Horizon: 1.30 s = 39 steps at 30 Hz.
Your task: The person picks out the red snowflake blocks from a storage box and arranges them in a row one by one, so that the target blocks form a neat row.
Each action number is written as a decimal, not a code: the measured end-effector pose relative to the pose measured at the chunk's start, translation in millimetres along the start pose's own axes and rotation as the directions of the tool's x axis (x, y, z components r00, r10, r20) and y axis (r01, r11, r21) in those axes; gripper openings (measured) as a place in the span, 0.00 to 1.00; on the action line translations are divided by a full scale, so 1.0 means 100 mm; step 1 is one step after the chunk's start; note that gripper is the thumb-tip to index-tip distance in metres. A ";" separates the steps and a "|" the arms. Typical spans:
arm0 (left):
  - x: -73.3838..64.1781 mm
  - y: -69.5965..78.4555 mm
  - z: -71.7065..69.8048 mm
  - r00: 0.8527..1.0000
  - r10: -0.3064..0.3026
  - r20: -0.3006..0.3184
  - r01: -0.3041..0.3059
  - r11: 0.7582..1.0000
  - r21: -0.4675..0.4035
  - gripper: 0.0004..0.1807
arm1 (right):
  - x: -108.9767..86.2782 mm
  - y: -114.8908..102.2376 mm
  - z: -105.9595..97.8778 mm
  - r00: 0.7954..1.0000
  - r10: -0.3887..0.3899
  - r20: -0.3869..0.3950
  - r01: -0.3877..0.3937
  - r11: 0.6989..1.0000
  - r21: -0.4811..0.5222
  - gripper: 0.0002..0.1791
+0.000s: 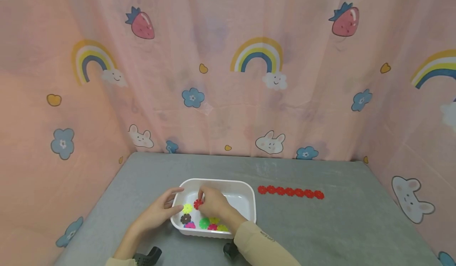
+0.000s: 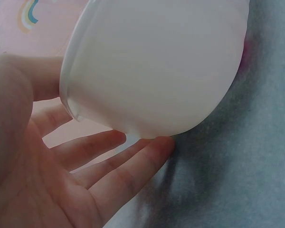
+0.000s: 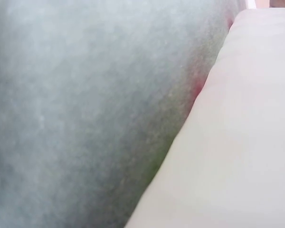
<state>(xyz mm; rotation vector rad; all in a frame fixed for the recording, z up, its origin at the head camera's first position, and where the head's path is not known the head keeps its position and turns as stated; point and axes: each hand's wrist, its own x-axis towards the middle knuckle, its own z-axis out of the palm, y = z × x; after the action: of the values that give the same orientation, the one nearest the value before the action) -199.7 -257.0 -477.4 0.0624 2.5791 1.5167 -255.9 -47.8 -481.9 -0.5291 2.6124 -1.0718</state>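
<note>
My right hand [image 1: 215,203] reaches into a white plastic tray [image 1: 249,202] and pinches a red snowflake disc [image 1: 197,204] between thumb and fingertips. At the tray's left end my left hand [image 1: 159,210] holds the rim. In the left wrist view the thumb of the left hand [image 2: 52,166] goes over the rim, while other fingertips touch the outer wall. Inside lie a yellow disc [image 1: 187,208], a dark brown disc [image 1: 185,219], a pink disc [image 1: 190,225], a green disc [image 1: 204,223] and several others, partly hidden by the near wall and right forearm.
To the right of the tray, several red discs form a straight row [image 1: 290,192] on the grey tabletop [image 1: 338,226]. A pink patterned curtain [image 1: 228,111] hangs behind and along both sides. The right wrist view shows only the tray's outer wall [image 3: 237,142] and grey cloth.
</note>
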 end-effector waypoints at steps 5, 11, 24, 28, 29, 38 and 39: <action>0.00 0.01 0.01 1.000 -0.005 -0.004 0.005 1.000 0.004 0.32 | -0.02 0.00 -0.01 1.000 0.006 -0.001 -0.006 0.998 0.065 0.13; -0.01 0.01 0.00 1.000 -0.006 -0.002 0.006 1.000 0.000 0.32 | -0.07 -0.01 -0.08 1.000 -0.010 0.005 0.009 0.992 0.124 0.13; -0.02 0.01 -0.01 1.000 -0.031 -0.002 0.031 0.999 0.008 0.34 | -0.29 -0.08 -0.43 0.993 -0.121 0.002 0.120 0.985 0.124 0.10; -0.02 0.01 -0.01 0.999 -0.038 -0.006 0.038 0.999 0.011 0.34 | -0.36 -0.06 -0.54 0.990 -0.140 -0.002 0.139 0.982 0.126 0.10; -0.02 0.01 -0.01 0.999 -0.038 -0.007 0.038 0.999 0.012 0.33 | -0.38 -0.05 -0.56 0.990 -0.144 -0.003 0.143 0.982 0.124 0.10; -0.03 0.04 0.00 0.999 -0.039 -0.003 0.039 0.999 0.022 0.34 | -0.59 0.12 -0.82 0.978 -0.203 -0.055 0.208 0.971 0.118 0.09; -0.03 0.04 0.00 0.999 -0.037 -0.003 0.037 0.999 0.018 0.34 | -0.62 0.14 -0.84 0.976 -0.208 -0.064 0.215 0.969 0.123 0.09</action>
<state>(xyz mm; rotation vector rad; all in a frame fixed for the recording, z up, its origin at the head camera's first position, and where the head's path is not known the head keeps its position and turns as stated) -197.1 -255.4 -473.3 0.0142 2.5816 1.4812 -234.9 40.3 -427.2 -0.7740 2.5499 -1.3257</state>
